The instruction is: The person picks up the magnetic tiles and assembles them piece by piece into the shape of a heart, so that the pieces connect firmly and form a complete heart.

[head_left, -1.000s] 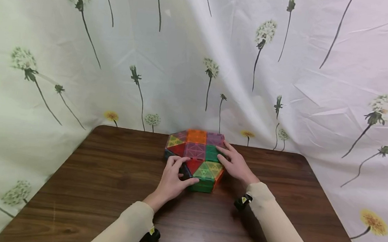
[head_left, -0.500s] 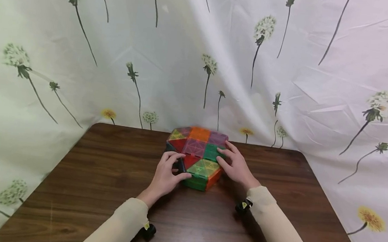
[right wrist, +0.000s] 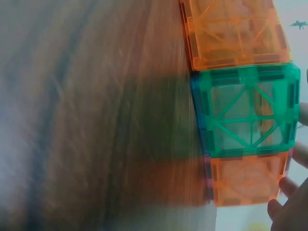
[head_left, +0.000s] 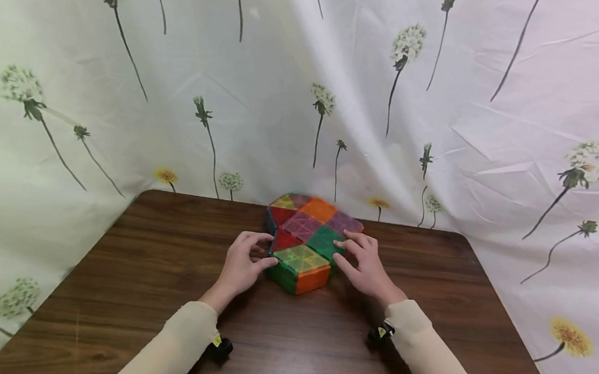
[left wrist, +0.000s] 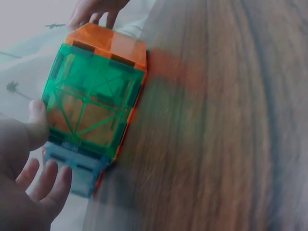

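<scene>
A low, many-sided box of translucent magnetic tiles sits on the table in the head view, its top patterned in red, yellow, orange, purple and green. My left hand is at its left front side. In the left wrist view the thumb touches the edge of a green square tile, and the other fingers are loosely bent beside a blue tile. On the right, my right hand rests its spread fingertips along the box's edge. The right wrist view shows a green side tile between orange ones.
The dark wooden table reaches out on all sides of the box. Behind it hangs a white cloth printed with dandelions, close to the box's far end. A small black wrist camera sits below the left sleeve.
The tile box has turned clockwise as seen from above: its front end swung left and its back end right. My left hand shifted left with it; my right hand moved slightly right.
</scene>
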Available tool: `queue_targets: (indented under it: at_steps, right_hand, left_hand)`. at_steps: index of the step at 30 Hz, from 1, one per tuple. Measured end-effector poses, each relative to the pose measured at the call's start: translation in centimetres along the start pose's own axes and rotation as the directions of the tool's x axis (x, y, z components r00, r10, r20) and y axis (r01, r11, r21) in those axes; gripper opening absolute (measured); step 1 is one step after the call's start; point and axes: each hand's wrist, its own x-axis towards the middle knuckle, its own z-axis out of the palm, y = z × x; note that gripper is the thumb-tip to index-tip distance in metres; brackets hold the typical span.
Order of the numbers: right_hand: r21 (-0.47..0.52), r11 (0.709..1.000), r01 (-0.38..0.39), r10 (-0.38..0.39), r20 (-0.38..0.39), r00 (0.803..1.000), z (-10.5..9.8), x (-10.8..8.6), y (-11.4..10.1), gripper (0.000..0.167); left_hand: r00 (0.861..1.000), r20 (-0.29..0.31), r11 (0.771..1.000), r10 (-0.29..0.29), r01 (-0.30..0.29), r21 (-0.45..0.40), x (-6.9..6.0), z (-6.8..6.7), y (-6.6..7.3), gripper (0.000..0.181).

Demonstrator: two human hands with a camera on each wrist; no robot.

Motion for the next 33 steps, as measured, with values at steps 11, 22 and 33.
queue_targets:
  at_steps: [11, 22, 33]
  right_hand:
    - [-0.079, 0.994, 0.072, -0.078, -0.069, 0.995, -1.6, 1.9, -0.2, 0.024]
    - [-0.032, 0.925, -0.379, 0.379, 0.011, 0.925, -2.4, 2.8, 1.8, 0.055]
    - [0.024, 0.908, -0.417, 0.417, 0.000, 0.909, -2.6, 1.6, 1.0, 0.049]
  left_hand:
    - [1.000, -0.013, 1.000, -0.018, 0.018, -0.001, -1.1, 0.1, 1.1, 0.024]
    - [0.991, 0.074, 0.993, -0.112, 0.113, -0.017, -2.7, 1.8, 2.7, 0.074]
    - [0.996, 0.049, 0.997, -0.078, 0.078, -0.010, -2.3, 0.6, 2.4, 0.066]
